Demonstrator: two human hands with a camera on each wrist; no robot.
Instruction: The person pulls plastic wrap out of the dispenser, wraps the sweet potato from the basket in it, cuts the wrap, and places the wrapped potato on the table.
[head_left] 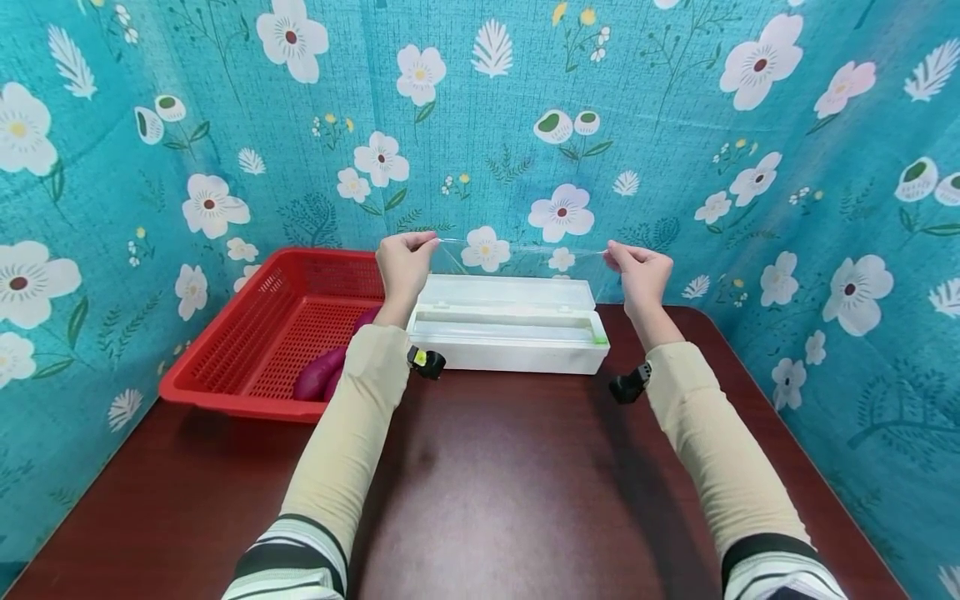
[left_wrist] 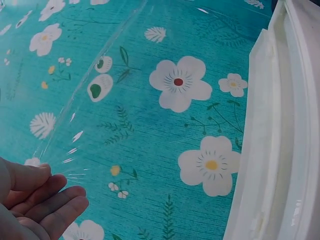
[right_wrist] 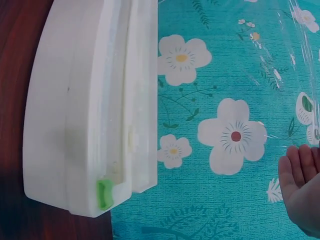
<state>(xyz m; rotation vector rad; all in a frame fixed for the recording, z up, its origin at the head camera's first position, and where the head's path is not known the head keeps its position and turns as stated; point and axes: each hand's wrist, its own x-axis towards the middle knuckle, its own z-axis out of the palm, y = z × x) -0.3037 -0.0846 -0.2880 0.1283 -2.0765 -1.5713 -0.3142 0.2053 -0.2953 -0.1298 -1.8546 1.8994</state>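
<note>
Clear plastic film [head_left: 517, 248] is stretched taut between the two raised hands, above and behind a long white box [head_left: 510, 354] whose lid [head_left: 502, 292] stands open. The left hand [head_left: 405, 265] pinches one upper corner of the film between thumb and fingers; the right hand [head_left: 641, 275] pinches the other. In the left wrist view creases in the film [left_wrist: 75, 135] fan out from the left hand [left_wrist: 42, 202]. The right wrist view shows the right hand [right_wrist: 302, 187] at the film's edge and a green slider [right_wrist: 104, 194] at the box's end.
A red plastic basket [head_left: 225, 403] stands left of the white box, partly behind the left arm, with purple elongated vegetables [head_left: 318, 375] inside. The dark brown table [head_left: 510, 483] extends in front. A blue flowered curtain [head_left: 675, 100] hangs behind the table and along its sides.
</note>
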